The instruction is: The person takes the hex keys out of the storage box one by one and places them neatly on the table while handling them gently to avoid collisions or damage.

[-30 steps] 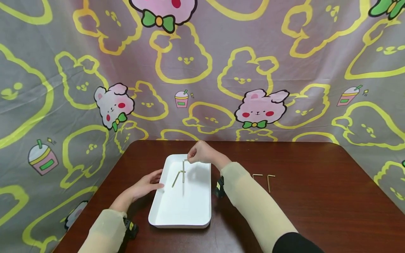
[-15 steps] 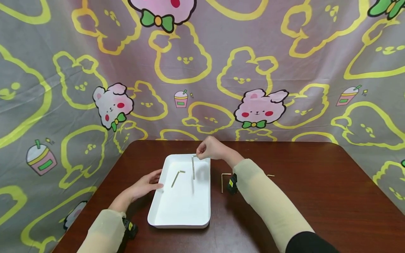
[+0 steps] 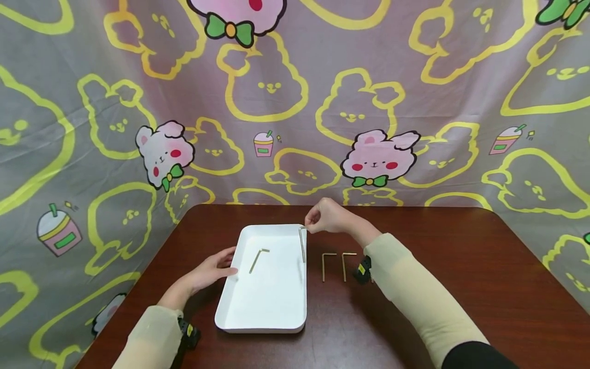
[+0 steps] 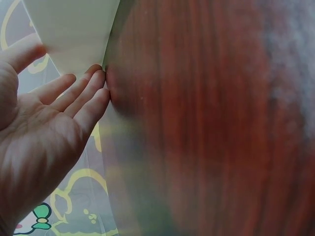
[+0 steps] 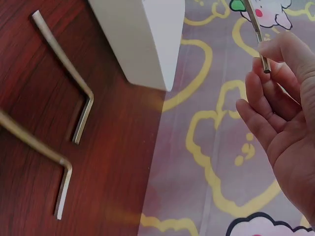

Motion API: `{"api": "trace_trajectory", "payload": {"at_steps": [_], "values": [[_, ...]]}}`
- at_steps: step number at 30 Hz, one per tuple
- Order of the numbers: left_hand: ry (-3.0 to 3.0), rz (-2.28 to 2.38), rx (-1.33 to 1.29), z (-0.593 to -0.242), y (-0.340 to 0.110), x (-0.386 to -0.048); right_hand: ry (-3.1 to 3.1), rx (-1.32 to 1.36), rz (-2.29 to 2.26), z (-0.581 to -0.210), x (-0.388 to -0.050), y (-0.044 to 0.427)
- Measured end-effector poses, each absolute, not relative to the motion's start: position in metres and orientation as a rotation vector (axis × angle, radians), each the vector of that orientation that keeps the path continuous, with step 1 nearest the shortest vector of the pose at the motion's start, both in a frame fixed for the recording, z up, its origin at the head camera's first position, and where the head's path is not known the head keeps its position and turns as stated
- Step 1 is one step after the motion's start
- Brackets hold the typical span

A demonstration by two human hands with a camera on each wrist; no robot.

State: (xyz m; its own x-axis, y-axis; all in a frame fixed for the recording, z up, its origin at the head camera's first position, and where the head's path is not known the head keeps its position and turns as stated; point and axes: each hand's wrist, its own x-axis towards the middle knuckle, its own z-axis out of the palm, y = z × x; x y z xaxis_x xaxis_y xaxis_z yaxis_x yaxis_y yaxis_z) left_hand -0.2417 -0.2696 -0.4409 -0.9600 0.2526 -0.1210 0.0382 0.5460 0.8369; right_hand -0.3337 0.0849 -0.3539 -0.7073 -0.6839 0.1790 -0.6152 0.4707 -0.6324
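Note:
My right hand (image 3: 329,216) pinches the short arm of a brass-coloured hex key (image 3: 302,246), its long arm hanging down over the right rim of a white tray (image 3: 262,307). In the right wrist view, thumb and fingertips close round the held hex key (image 5: 256,22). Inside the tray lies another hex key (image 3: 255,260), slanted, near the upper left. At the tray's left side, my left hand (image 3: 209,272) touches the wall with spread, fairly straight fingers (image 4: 91,83), the thumb at the rim.
Right of the tray, two hex keys (image 3: 323,269) lie side by side on the dark wooden table (image 3: 461,266). Part of another hex key (image 3: 372,280) shows beside the right wrist camera (image 3: 363,270). A patterned curtain (image 3: 295,113) hangs behind the table.
My right hand has moved right with the hex key, from above the tray's middle to its right rim. Hex keys on the table came out from behind the forearm. My left hand stays put.

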Motion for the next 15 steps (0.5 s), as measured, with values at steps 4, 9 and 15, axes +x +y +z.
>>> {"api": "trace_trajectory", "payload": {"at_steps": [4, 9, 15], "values": [[2.562, 1.365, 0.238, -0.441, -0.269, -0.242, 2.631, -1.157, -1.060, -0.352, -0.331, 0.099], [2.568, 1.354, 0.226, -0.440, -0.269, -0.241, 2.656, -1.101, -1.069, -0.352, -0.329, 0.121], [2.565, 1.362, 0.223, -0.439, -0.268, -0.241, 2.704, -1.094, -1.079, -0.352, -0.329, 0.150]]}}
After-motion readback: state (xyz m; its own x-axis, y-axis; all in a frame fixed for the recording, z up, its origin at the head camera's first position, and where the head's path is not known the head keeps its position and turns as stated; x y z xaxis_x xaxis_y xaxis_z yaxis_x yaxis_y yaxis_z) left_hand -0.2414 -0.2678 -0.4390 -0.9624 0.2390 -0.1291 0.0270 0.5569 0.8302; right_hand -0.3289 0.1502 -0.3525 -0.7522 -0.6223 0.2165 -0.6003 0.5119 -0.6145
